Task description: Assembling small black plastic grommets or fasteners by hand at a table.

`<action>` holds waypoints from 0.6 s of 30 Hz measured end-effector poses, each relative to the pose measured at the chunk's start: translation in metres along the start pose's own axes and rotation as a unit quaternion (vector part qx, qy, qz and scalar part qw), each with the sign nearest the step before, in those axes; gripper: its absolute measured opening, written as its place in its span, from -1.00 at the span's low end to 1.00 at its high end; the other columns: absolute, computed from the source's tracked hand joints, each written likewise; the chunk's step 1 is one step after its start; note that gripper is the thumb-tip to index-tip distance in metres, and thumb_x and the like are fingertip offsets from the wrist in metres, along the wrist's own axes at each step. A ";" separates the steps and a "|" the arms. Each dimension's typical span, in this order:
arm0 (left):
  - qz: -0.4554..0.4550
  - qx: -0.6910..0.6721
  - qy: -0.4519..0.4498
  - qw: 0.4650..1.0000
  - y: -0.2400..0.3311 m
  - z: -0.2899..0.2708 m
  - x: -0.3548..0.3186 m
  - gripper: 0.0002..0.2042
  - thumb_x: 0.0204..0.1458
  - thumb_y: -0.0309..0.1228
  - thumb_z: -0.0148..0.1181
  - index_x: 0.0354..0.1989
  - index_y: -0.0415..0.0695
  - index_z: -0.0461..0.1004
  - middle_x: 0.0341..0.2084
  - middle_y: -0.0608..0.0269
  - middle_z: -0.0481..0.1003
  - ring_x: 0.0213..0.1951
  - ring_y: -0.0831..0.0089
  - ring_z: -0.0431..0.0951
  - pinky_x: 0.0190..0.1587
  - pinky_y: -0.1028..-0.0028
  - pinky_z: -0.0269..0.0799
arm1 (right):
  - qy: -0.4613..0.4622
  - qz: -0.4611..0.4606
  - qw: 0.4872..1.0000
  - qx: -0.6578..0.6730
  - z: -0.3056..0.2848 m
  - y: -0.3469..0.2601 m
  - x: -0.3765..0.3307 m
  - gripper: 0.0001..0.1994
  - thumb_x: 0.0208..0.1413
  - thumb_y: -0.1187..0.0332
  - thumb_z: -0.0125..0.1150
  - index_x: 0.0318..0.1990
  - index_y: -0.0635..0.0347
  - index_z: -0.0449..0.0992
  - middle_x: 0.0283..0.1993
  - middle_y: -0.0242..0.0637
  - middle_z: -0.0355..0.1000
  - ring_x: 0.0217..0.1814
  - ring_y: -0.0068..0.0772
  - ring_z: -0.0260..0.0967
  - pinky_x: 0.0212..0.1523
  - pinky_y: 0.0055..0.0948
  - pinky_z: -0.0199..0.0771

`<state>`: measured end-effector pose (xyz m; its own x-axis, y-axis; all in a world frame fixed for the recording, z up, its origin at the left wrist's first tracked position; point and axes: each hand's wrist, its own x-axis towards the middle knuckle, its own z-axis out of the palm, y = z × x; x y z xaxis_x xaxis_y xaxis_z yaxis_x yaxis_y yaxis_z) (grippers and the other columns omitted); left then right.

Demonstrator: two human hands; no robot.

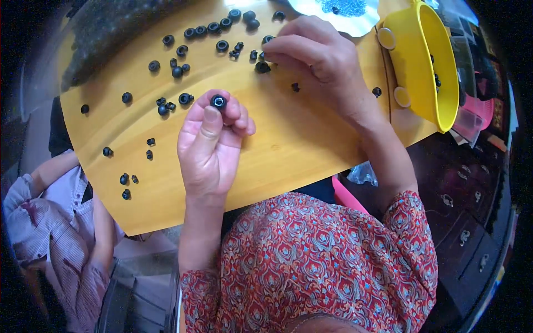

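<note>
My left hand [210, 145] is raised over the table, palm up. Thumb and fingers pinch a small black round part [218, 101] whose open end, with a pale ring inside, faces up. Farther right, my right hand [327, 64] reaches over the tabletop, its fingertips drawn together among the black pieces. What they hold, if anything, is hidden. A round black piece [262, 67] lies just below those fingertips, and a small black plug-like piece [253, 55] is to their left. Several hollow black round pieces [214, 28] form a loose row at the far side.
More black pieces [163, 109] are scattered over the yellow wooden table [266, 166]. A white scalloped dish [361, 26] with tiny bluish bits stands at the far right. Beside it is a yellow bin [413, 61] holding some black pieces. Another person's arm [102, 233] shows at the left.
</note>
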<state>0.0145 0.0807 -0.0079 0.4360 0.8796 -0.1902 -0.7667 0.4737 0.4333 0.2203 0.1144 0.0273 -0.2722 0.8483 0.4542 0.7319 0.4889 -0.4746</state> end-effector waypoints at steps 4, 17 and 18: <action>-0.001 -0.005 -0.003 1.000 0.001 -0.001 0.001 -0.76 0.11 -0.37 0.08 -0.12 -0.25 0.35 -0.41 0.22 0.37 -0.36 0.43 0.34 -0.26 0.40 0.31 | -0.094 -0.057 0.994 -0.029 -0.010 -0.005 0.022 -0.83 -0.19 0.52 0.24 -0.35 0.16 0.53 -0.35 -0.32 0.40 -0.29 -0.31 0.35 -0.29 -0.44 0.36; -0.023 -0.019 -0.009 1.000 0.001 -0.001 0.002 -0.76 0.12 -0.37 0.08 -0.11 -0.25 0.35 -0.40 0.22 0.39 -0.37 0.43 0.35 -0.24 0.42 0.31 | -0.084 -0.091 0.992 -0.001 -0.006 -0.006 0.027 -0.83 -0.21 0.49 0.27 -0.37 0.18 0.51 -0.40 -0.32 0.37 -0.32 -0.37 0.31 -0.30 -0.43 0.32; -0.025 -0.018 -0.012 0.999 0.001 -0.001 0.002 -0.76 0.12 -0.37 0.07 -0.11 -0.25 0.35 -0.40 0.22 0.39 -0.37 0.43 0.35 -0.24 0.42 0.31 | -0.084 -0.092 0.992 0.000 -0.006 -0.006 0.024 -0.83 -0.21 0.49 0.27 -0.37 0.18 0.51 -0.40 -0.32 0.37 -0.32 -0.37 0.31 -0.30 -0.43 0.32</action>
<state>0.0135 0.0828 -0.0088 0.4856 0.8533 -0.1901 -0.7592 0.5194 0.3921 0.2130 0.1307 0.0452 -0.5005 0.7671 0.4013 0.6612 0.6379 -0.3949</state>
